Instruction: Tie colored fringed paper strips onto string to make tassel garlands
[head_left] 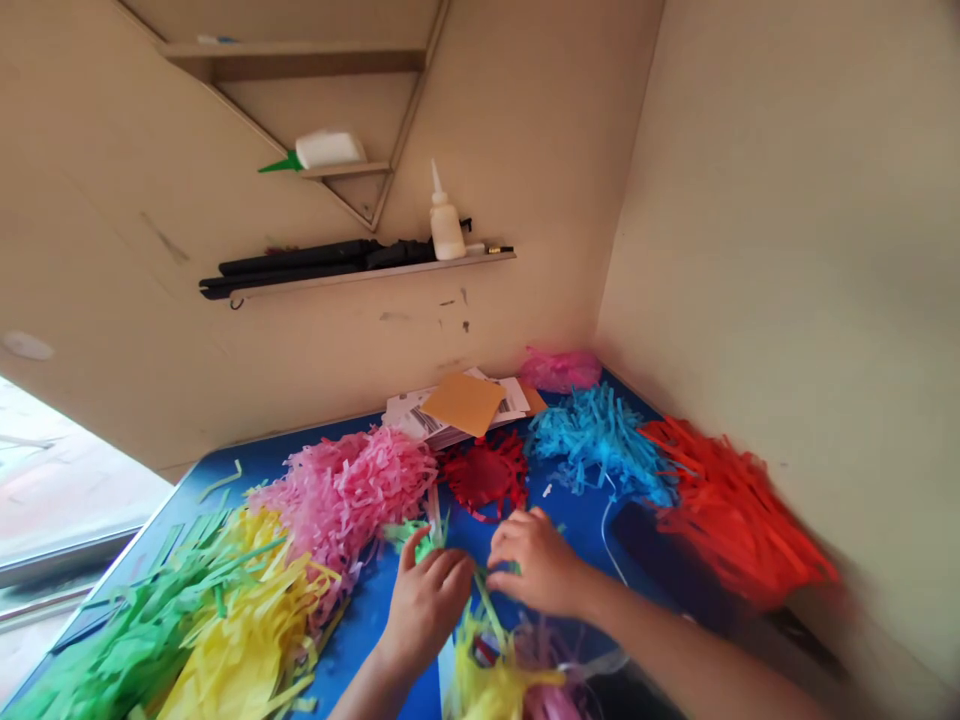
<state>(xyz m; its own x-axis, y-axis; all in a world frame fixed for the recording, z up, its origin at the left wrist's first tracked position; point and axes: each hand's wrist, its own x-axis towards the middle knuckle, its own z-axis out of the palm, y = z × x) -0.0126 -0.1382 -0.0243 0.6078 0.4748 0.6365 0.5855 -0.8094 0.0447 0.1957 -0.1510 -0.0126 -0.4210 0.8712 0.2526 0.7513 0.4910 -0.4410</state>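
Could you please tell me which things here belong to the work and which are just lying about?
For the work: left hand and right hand at green paper strips; yellow paper fringe; pink paper fringe; blue paper fringe; red paper fringe.
Lying about: orange card; printed papers; white bottle.

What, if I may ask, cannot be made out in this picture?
Head view:
What the left hand and right hand pinch: hidden by their fingers.
Dark object beside the red paper strips: blurred.
Yellow paper strips: cut off by the bottom edge.
Printed sheets: text too small.
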